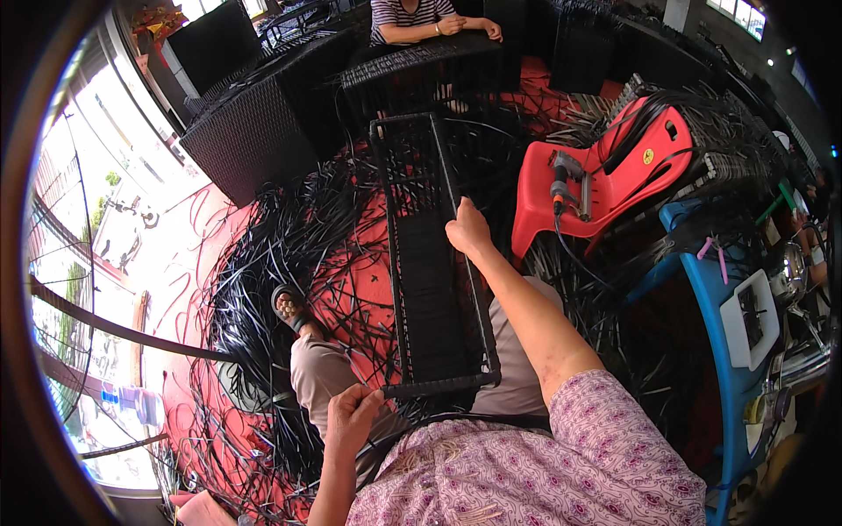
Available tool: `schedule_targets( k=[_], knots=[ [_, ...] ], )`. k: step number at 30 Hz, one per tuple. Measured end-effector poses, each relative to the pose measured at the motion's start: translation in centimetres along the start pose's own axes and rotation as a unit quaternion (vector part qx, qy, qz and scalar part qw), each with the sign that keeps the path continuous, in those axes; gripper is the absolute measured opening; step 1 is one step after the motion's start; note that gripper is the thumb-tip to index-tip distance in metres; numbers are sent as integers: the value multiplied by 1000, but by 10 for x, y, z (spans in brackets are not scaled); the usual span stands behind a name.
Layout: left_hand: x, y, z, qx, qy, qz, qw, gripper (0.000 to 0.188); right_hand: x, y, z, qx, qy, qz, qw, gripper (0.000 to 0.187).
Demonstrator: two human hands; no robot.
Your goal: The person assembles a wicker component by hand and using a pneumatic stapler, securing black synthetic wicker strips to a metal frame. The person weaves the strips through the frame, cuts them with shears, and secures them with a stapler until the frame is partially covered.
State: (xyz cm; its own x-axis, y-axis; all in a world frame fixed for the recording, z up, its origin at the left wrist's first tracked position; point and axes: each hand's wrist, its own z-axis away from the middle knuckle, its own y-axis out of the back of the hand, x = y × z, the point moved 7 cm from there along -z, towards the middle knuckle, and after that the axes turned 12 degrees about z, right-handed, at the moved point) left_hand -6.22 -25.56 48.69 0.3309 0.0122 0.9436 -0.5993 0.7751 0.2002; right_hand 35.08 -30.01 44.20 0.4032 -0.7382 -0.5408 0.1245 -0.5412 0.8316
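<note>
A long black rectangular frame (405, 289), partly filled with black woven strips, lies over my lap and stretches away from me. My right hand (469, 230) is closed around its right rail, roughly midway along. At the near left corner my left hand (349, 419) is closed, thumb and fingers pinched on the frame's edge. Below the frame's far opening, loose black strips (289, 210) show on the red floor. Part of each hand's grip is hidden behind the fingers.
A red plastic chair (526, 206) at right holds a nail gun (561, 180) with a hose. A blue stool (706, 298) carries a white tray (750, 320). Black woven furniture (246, 131) stands at the back left. Another person (412, 22) leans on a woven piece ahead.
</note>
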Motion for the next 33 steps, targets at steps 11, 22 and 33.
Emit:
schedule_targets(
  k=[11, 22, 33],
  knots=[
    [-10, 2, -2, -13, 11, 17, 1000, 26, 0, 3, 2, 8, 4, -11, 1000, 43],
    [-5, -3, -2, -21, 50, 58, 997, 22, 2, 3, 3, -5, -8, -3, 1000, 47],
    [-7, -3, -3, -27, 61, 73, 995, 23, 5, 0, -1, -6, -8, -6, 1000, 47]
  ],
)
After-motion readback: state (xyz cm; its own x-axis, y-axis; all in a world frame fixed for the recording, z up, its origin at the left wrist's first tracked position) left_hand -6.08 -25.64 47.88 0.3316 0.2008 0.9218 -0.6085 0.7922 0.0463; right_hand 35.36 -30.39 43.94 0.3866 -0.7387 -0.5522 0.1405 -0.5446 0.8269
